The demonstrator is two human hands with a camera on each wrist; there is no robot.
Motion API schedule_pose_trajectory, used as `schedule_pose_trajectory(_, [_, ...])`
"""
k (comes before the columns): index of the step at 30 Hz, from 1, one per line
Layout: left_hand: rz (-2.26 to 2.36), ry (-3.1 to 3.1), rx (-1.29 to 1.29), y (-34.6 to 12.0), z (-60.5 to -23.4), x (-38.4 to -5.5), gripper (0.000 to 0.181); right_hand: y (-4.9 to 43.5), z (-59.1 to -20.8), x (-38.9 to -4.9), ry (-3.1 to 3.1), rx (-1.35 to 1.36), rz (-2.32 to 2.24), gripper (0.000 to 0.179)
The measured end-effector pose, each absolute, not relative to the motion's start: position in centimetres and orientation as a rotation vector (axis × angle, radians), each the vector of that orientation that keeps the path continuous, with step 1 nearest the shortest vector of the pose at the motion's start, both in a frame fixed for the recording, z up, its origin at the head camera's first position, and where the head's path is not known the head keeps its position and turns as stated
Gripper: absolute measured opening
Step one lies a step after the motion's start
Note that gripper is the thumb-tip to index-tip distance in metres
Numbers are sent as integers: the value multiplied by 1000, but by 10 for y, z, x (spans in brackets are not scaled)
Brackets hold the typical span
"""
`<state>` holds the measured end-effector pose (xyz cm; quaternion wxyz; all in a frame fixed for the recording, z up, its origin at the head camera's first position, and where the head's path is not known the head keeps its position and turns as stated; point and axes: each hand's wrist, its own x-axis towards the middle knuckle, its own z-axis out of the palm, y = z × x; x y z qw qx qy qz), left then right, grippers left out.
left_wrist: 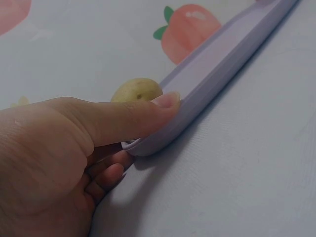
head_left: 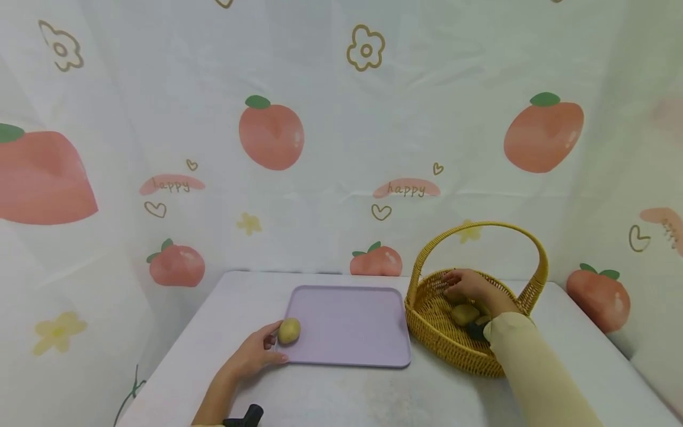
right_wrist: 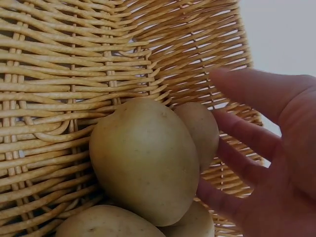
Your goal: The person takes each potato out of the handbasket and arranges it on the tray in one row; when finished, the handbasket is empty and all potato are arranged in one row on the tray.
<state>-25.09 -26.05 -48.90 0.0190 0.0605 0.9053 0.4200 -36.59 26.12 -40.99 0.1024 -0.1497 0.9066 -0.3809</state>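
My left hand (head_left: pixel 259 351) holds the near left corner of a lilac tray (head_left: pixel 352 326). In the left wrist view the thumb lies on the tray's rim while the other fingers curl below its edge. One potato (head_left: pixel 289 331) sits inside that corner, close to the fingers. My right hand (head_left: pixel 469 284) reaches down into a wicker basket (head_left: pixel 453 350). In the right wrist view its thumb stands apart and its fingertips are at a small potato (right_wrist: pixel 200 131), partly behind a large potato (right_wrist: pixel 145 160). More potatoes (right_wrist: pixel 106 223) show at the bottom of that view.
The basket stands right of the tray on a white table (head_left: pixel 341 394), its tall handle (head_left: pixel 482 224) arching over the opening. A white cloth (head_left: pixel 325 225) printed with peaches hangs behind. A dark cable (head_left: pixel 130 391) runs at the left side.
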Motion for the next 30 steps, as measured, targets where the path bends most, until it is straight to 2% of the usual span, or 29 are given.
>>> schedule_pose_trajectory(4, [1296,2817,192,-260,-488,-251,89,260,-412,-367,2692,-405,-1060,41])
schedule_pose_trajectory(13, [1313,2802,209,-258,-489,-251,90,256,-416,-366,2868,-615,-588,37])
schedule_pose_trajectory(19, [1305,2810,209,-258,-487,-250,89,256,-415,-368,2829,-478,-813,39])
schedule_pose_trajectory(30, [1294,2825,220,-259,-487,-250,89,254,-389,-352,2845,-624,-864,47])
